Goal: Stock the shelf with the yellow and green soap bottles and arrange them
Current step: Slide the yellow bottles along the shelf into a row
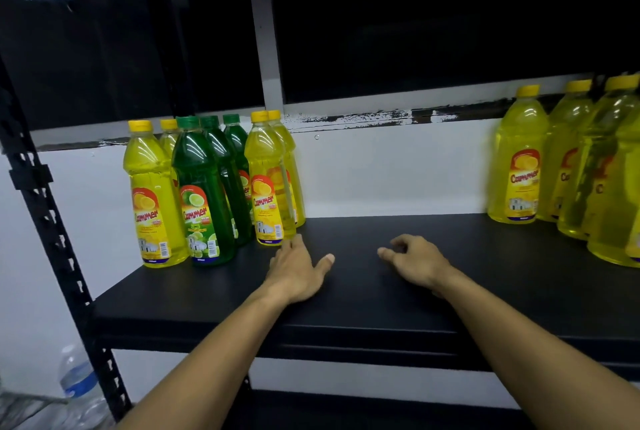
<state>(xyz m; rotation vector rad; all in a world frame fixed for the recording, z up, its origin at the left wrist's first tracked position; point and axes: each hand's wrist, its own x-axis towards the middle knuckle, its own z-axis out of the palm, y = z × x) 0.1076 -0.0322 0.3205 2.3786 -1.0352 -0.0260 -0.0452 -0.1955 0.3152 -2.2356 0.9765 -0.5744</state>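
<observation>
On the black shelf [363, 291], a group of bottles stands at the left: several yellow soap bottles [154, 197] and three green soap bottles [202, 194] in rows. Another cluster of yellow bottles [519, 159] stands at the right end. My left hand [298, 270] lies over the shelf with fingers stretched, its fingertips at the base of the nearest yellow bottle [268, 183]. My right hand [414, 261] hovers over the middle of the shelf, fingers loosely curled, holding nothing.
A black slotted upright [45, 208] frames the shelf on the left. A white wall [381, 173] backs the shelf. A clear water bottle [78, 381] stands low at the left, outside the rack. A lower shelf edge [346, 405] shows beneath.
</observation>
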